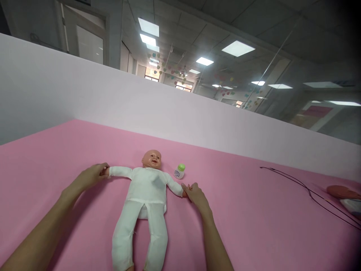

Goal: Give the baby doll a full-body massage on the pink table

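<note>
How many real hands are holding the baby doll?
2. The person's bare left hand holds one arm's end of the white-clothed plastic doll; the bare right hand holds the other, near the small white, green-lidded bottle.

Both arms in view, bare to the frame edge. Left forearm (47,222) enters at the lower left corner and slants up to the right; left wrist (68,195) slightly bent; left hand (94,175) back upward, fingers bent and drawn together in a pinch. Right forearm (217,241) rises from the bottom edge, leaning up and to the left. Right hand (198,196): digits also bent, pinching, directed inward. Hands well apart, left one higher in view.
</note>
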The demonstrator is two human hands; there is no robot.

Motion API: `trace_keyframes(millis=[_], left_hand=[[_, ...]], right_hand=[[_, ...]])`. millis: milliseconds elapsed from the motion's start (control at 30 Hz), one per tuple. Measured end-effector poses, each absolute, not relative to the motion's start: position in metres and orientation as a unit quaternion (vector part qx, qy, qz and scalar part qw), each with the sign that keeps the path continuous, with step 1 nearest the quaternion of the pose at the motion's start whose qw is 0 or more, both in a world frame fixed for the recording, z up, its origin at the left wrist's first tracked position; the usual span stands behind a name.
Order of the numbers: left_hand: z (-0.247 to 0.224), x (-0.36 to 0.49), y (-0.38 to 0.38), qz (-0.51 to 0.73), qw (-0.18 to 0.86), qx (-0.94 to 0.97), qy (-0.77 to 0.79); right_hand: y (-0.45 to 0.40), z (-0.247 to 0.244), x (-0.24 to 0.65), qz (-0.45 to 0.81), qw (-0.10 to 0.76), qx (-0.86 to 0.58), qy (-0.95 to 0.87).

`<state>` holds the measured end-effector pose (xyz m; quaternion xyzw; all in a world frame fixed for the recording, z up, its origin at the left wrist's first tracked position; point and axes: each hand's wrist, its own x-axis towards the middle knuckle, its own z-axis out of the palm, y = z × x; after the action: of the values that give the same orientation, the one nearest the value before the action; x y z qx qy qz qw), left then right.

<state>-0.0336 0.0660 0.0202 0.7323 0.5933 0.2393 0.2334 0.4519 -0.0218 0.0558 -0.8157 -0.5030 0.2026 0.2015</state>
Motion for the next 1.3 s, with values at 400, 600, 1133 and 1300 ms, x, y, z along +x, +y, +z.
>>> trace_keyframes(millis=[400,600,1133,1300], left_hand=[[0.002,0.046,0.064,0.597,0.397,0.465,0.52],[0.006,0.064,0.055,0.627,0.411,0.468,0.467],[0.002,0.084,0.038,0.456,0.097,0.846,0.257],[0.0,0.081,0.038,0.586,0.279,0.622,0.438]], right_hand=[[-0.012,0.047,0.428,0.459,0.506,-0.574,-0.452],[-0.005,0.033,0.42,0.448,0.559,-0.541,-0.441],[-0.014,0.019,0.382,0.074,0.387,-0.384,-0.835],[-0.004,0.01,0.388,0.212,0.613,-0.498,-0.576]])
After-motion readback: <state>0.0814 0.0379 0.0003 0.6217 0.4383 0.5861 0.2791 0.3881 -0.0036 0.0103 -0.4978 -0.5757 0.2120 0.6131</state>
